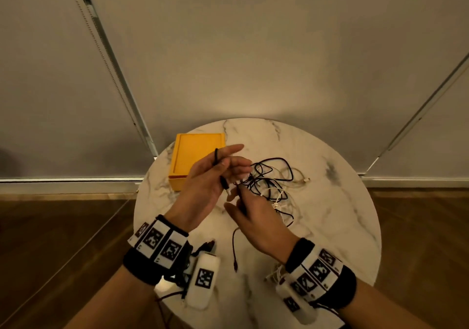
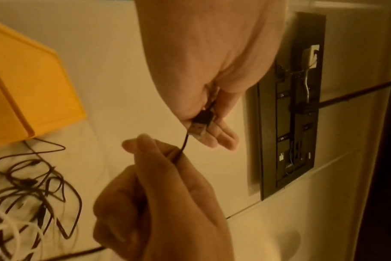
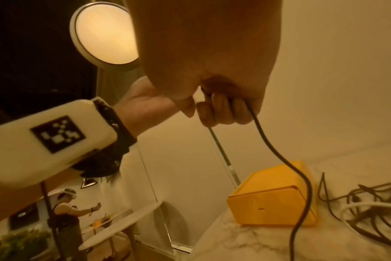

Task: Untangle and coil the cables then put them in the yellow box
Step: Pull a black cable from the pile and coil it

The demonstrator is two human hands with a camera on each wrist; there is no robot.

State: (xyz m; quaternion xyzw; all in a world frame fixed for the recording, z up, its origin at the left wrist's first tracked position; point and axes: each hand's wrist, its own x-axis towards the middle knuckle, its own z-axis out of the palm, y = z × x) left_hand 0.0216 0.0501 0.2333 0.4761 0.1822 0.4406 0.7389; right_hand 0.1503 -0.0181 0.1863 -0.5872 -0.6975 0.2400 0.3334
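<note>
My left hand [image 1: 223,170] is raised over the round marble table [image 1: 330,217]. It grips a black cable [image 3: 279,159] near its USB plug [image 2: 199,124], and a loop of that cable sits over the index finger. My right hand [image 1: 243,201], just below it, pinches the same black cable [image 2: 182,150] a short way under the plug. From there the cable runs back into a tangle of black and white cables [image 1: 271,181] lying on the table to the right. The yellow box [image 1: 196,156] stands open at the table's back left, behind my left hand.
A loose black cable end [image 1: 234,252] lies on the table between my wrists, and a white cable [image 1: 272,275] lies by my right wrist. Grey walls rise close behind the table. A round lamp [image 3: 105,35] glows at upper left in the right wrist view. Wood floor surrounds the table.
</note>
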